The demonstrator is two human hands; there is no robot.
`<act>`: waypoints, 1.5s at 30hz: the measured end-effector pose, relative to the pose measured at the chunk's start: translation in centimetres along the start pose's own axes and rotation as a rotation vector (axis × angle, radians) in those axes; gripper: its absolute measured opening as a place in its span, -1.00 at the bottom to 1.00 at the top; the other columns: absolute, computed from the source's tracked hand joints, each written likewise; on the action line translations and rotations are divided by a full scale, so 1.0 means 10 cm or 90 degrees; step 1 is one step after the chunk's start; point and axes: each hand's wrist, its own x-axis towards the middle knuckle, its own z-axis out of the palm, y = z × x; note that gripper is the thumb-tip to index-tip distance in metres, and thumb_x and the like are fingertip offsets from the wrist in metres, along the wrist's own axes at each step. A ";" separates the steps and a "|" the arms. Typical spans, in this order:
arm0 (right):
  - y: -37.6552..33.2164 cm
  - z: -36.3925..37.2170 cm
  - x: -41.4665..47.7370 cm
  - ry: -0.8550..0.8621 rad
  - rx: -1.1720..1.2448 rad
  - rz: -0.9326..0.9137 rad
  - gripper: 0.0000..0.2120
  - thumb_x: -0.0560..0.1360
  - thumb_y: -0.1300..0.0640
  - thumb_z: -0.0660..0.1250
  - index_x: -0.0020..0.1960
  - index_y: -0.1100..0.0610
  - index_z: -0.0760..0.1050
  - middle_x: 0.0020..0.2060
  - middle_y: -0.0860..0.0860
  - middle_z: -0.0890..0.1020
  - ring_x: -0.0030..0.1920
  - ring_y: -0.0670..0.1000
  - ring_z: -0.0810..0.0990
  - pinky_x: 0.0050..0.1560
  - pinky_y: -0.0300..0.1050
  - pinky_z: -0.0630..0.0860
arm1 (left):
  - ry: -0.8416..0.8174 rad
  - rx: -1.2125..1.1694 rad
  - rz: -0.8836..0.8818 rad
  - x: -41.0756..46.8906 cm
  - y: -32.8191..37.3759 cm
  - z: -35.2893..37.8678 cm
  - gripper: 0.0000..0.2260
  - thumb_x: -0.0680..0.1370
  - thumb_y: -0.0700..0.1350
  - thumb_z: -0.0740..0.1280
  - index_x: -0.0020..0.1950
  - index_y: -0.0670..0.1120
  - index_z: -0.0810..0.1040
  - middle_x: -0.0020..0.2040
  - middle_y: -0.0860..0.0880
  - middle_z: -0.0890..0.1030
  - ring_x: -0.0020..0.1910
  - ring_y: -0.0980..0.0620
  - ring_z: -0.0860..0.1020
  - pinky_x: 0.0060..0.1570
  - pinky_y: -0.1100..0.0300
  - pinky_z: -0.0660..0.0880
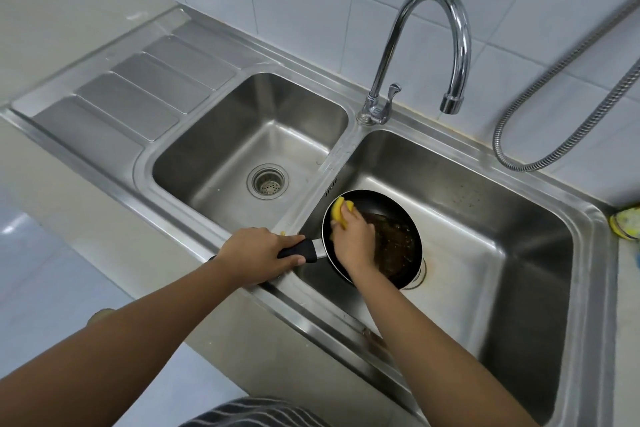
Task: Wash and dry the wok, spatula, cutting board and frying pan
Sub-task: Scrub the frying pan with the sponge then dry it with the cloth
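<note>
A steel double sink (588, 225) is set in the worktop (52, 28); its left basin lies bare. In the right basin the frying pan (391, 246) is tilted, its drain half hidden. The left hand (258, 253) is clamped on the handle, the right hand (355, 239) on a yellow sponge (337, 210), mostly covered.

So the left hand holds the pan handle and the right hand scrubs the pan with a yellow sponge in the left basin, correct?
Not quite: the head view shows the frying pan in the right basin, not the left. The left hand holds its handle; the right hand scrubs with the yellow sponge.
</note>
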 end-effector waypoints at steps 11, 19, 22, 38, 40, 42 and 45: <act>-0.07 -0.14 -0.20 -0.093 0.106 0.015 -0.57 0.59 0.12 0.25 0.46 0.06 0.40 0.39 0.01 0.49 0.35 0.19 0.41 0.37 -0.01 0.35 | 0.004 0.019 0.004 0.00 0.02 -0.01 -0.51 0.58 0.35 0.06 0.50 0.28 0.24 -0.31 0.09 0.38 -0.14 0.03 0.54 -0.21 0.18 0.35; -0.28 -0.38 -0.12 -0.107 0.271 0.117 -0.53 0.59 0.06 0.29 0.48 0.08 0.35 0.35 0.05 0.51 0.33 0.10 0.47 0.38 0.01 0.38 | 0.015 0.028 0.008 -0.01 -0.02 0.03 -0.49 0.57 0.36 0.05 0.51 0.29 0.22 -0.18 -0.01 0.58 -0.06 -0.01 0.59 -0.18 0.17 0.40; -0.31 -0.39 -0.35 -0.147 0.265 0.102 -0.75 0.59 0.06 0.21 0.20 0.02 0.58 0.00 0.01 0.63 0.08 0.07 0.57 0.12 0.01 0.46 | 0.016 0.026 -0.004 -0.02 0.02 0.03 -0.50 0.58 0.35 0.04 0.51 0.28 0.21 -0.24 0.04 0.47 -0.09 0.01 0.58 -0.21 0.18 0.37; -0.11 -0.72 -0.70 -0.302 0.057 0.058 -0.75 0.57 0.05 0.15 -0.28 0.01 0.36 -0.33 -0.01 0.47 -0.25 0.03 0.44 -0.25 -0.05 0.27 | 0.024 0.024 -0.024 -0.04 0.03 0.08 -0.51 0.60 0.33 0.00 0.52 0.27 0.19 -0.31 0.03 0.40 -0.05 -0.05 0.59 -0.25 0.14 0.37; -0.18 -0.66 -0.71 -0.285 0.080 0.068 -0.79 0.56 -0.01 0.14 -0.19 0.01 0.44 -0.24 0.01 0.54 -0.17 0.05 0.50 -0.19 -0.03 0.35 | 0.023 0.027 -0.019 -0.04 0.01 0.07 -0.51 0.60 0.33 0.00 0.52 0.28 0.19 -0.23 -0.02 0.49 -0.04 -0.06 0.59 -0.24 0.13 0.39; -0.25 -0.58 -0.71 -0.252 0.111 0.073 -0.79 0.54 -0.07 0.11 -0.07 -0.04 0.49 -0.12 0.03 0.59 -0.02 0.09 0.52 -0.07 0.01 0.41 | 0.029 0.022 -0.016 -0.04 0.01 0.07 -0.50 0.60 0.33 0.00 0.53 0.27 0.18 -0.21 -0.03 0.51 -0.06 -0.06 0.59 -0.20 0.12 0.46; -0.22 -0.60 -0.77 -0.254 0.087 0.066 -0.78 0.57 -0.09 0.08 -0.04 -0.05 0.47 -0.08 0.05 0.58 0.03 0.12 0.51 -0.03 0.03 0.41 | 0.039 0.004 -0.019 -0.05 0.01 0.09 -0.50 0.59 0.33 0.01 0.52 0.27 0.18 -0.17 -0.06 0.55 -0.04 -0.07 0.59 -0.16 0.11 0.47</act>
